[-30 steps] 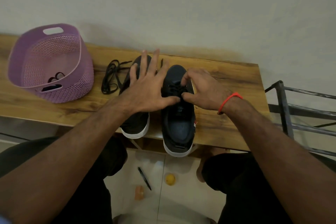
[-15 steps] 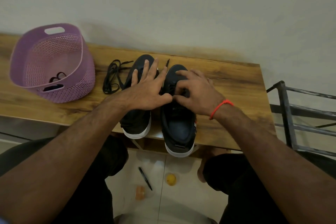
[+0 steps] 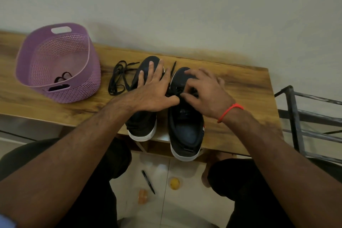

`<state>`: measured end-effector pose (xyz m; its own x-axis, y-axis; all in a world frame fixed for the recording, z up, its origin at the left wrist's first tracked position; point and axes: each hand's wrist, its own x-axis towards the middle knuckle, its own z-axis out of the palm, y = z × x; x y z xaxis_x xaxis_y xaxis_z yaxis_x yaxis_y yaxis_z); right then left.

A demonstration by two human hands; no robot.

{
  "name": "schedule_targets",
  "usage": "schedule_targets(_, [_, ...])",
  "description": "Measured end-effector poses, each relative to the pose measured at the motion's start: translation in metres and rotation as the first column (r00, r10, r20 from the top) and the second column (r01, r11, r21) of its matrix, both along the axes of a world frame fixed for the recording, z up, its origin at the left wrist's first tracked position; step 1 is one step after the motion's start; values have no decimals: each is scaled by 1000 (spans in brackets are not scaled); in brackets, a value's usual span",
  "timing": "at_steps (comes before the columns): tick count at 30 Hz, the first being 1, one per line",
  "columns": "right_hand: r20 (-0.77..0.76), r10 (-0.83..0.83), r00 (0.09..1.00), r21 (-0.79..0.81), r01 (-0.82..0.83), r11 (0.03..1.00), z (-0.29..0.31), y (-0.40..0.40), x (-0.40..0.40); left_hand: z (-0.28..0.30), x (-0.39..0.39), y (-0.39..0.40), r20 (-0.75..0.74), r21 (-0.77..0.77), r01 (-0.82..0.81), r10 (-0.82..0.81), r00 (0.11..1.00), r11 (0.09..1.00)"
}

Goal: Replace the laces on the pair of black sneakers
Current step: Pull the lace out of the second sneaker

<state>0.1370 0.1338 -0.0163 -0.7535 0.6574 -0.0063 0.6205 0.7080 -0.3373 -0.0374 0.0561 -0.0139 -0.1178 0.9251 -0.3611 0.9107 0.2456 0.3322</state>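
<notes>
- Side by side on a wooden table (image 3: pixel 231 83), two black sneakers point toes at the wall, heels over the near edge: left sneaker (image 3: pixel 142 124), right sneaker (image 3: pixel 185 131).
- Left hand (image 3: pixel 153 94), fingers spread straight, lies flat on the left sneaker.
- Right hand (image 3: pixel 205 90) curls over the right sneaker, pinching its lace (image 3: pixel 175 91).
- Loose black laces (image 3: pixel 118 79) lie beside a purple basket (image 3: pixel 74 89).
</notes>
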Motion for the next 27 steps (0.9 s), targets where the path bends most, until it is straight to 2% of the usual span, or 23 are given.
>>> schedule_targets(1, [-98,-70,993,-22,69,997,2,6,2,0,0,0,-1,4,0,0,1000,1000])
schedule_targets(3, [-274,-282,919,-85,269,959,12,20,9,1,0,0,2,6,-1,1,1000,1000])
schedule_targets(5, [-295,-443,847,-96,436,895,15,36,20,1,0,0,2,2,1,-1,1000,1000])
schedule_targets(6, [-246,-468,849,-65,467,882,13,39,24,1,0,0,-2,1,2,-2,1000,1000])
schedule_targets(8, [-115,-363,925,2,366,931,11,36,24,1,1,1,-8,-3,3,-3,1000,1000])
schedule_targets(10, [1,-136,991,40,135,990,7,19,15,1,1,1,-5,-9,6,-6,1000,1000])
schedule_targets(12, [90,21,996,62,-27,998,2,5,5,2,0,0,0,-19,4,-4,1000,1000])
schedule_targets(15, [67,13,998,87,-19,996,3,4,1,2,-1,0,-9,-26,-1,1,1000,1000])
schedule_targets(19, [-68,-281,957,112,287,951,10,27,17,2,1,0,-19,-10,4,-4,1000,1000])
schedule_targets(21, [-49,-357,933,99,360,928,10,34,22,2,2,0,-14,-1,4,-4,1000,1000])
schedule_targets(22, [-18,-316,948,86,317,945,9,33,22,2,2,0,-14,1,4,-4,1000,1000])
schedule_targets(24, [64,-132,989,74,127,989,4,23,15,1,1,0,-14,2,5,-5,1000,1000])
schedule_targets(26, [131,31,991,85,-42,995,-2,9,6,0,0,0,-17,0,11,-11,1000,1000])
schedule_targets(27, [129,62,990,104,-76,992,-4,4,2,-1,0,0,-18,-4,12,-12,1000,1000])
